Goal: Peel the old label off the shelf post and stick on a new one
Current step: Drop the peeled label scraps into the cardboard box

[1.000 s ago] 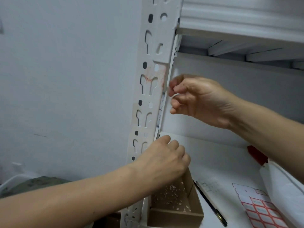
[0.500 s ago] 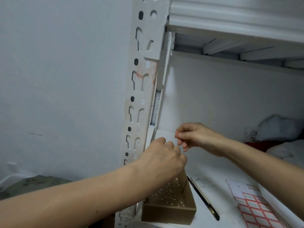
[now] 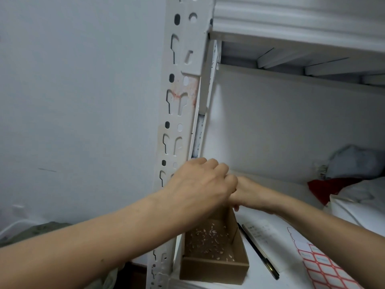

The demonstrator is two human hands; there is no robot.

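Beside white shelf post [image 3: 177, 113], left hand [image 3: 200, 184] overlaps right hand [image 3: 250, 192]; cannot tell either grip.

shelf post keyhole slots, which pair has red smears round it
The keyhole pair just under the beam bracket: red streaks cross its top and run down beside it. The pair below sits in a tan patch only.

The right hand [image 3: 253, 196] is no longer up at the inner edge of the shelf post [image 3: 177, 126], where it pinched a second ago. It now sits low, touching the back of the left hand [image 3: 198, 184] above the cardboard box [image 3: 214, 265], with its fingertips hidden behind the left knuckles. The view sits further right, bringing a cloth bundle [image 3: 354, 161] into sight.
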